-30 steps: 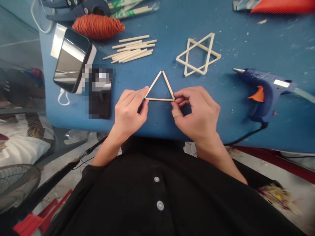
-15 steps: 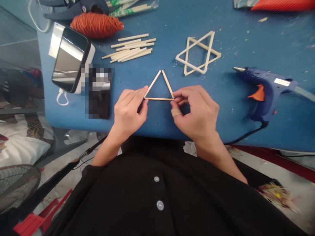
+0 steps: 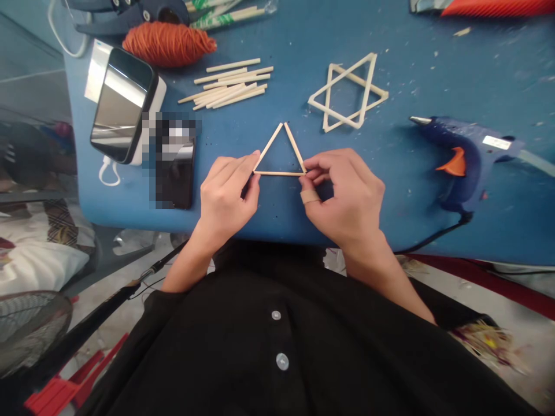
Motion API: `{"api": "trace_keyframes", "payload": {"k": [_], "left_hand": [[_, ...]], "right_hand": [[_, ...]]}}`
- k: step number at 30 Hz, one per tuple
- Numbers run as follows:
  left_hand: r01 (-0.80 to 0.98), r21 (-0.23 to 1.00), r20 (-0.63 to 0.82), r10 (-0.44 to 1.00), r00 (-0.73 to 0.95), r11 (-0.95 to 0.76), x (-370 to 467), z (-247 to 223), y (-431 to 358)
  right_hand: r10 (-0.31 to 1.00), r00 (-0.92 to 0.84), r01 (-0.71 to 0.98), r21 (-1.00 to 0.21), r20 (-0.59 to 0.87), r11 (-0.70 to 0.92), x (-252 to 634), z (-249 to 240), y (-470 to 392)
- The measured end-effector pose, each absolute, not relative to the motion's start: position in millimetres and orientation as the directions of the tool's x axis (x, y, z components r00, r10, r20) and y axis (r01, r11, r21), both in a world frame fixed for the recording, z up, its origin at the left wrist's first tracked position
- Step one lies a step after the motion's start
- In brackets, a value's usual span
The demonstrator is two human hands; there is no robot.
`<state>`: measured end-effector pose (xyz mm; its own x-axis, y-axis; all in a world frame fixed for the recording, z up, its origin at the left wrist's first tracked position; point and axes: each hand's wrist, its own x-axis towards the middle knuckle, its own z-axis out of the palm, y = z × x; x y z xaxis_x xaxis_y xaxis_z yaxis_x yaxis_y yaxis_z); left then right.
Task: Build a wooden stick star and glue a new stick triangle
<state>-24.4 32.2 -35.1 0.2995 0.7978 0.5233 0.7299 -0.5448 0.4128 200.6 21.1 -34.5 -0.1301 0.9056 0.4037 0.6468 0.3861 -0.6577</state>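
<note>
Three short wooden sticks form a triangle on the blue table, with a small gap at its top corner. My left hand pinches the lower left corner, where the left stick meets the bottom stick. At the lower right corner, my right hand has thumb and fingers closed on the ends of the bottom stick and the right stick. A tan band wraps my right thumb. Beyond my right hand lies a six-pointed star made of similar sticks.
Loose sticks lie behind the triangle, near an orange yarn bundle. To the left are a dark phone and a device with a glossy screen. A blue glue gun rests at the right on the table.
Both hands keep their pinch on the triangle's lower corners. The whole view has shifted very slightly; nothing else visibly differs.
</note>
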Motion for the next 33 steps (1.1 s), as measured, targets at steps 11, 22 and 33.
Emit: {"api": "trace_keyframes", "payload": {"k": [11, 22, 33], "left_hand": [[0.754, 0.387, 0.511, 0.804, 0.304, -0.531, -24.3, -35.1, 32.4], [0.767, 0.444, 0.401, 0.868, 0.294, -0.464, -27.2, -37.0, 30.7], [0.748, 0.413, 0.487, 0.82, 0.301, -0.52, -24.8, -36.5, 31.5]], "right_hand": [[0.886, -0.143, 0.647, -0.636, 0.441, 0.421, 201.3, -35.5, 22.0], [0.926, -0.194, 0.668, -0.648, 0.323, 0.366, 204.0, -37.6, 23.5], [0.925, -0.216, 0.638, -0.672, 0.314, 0.377, 202.2, -35.3, 23.7]]}}
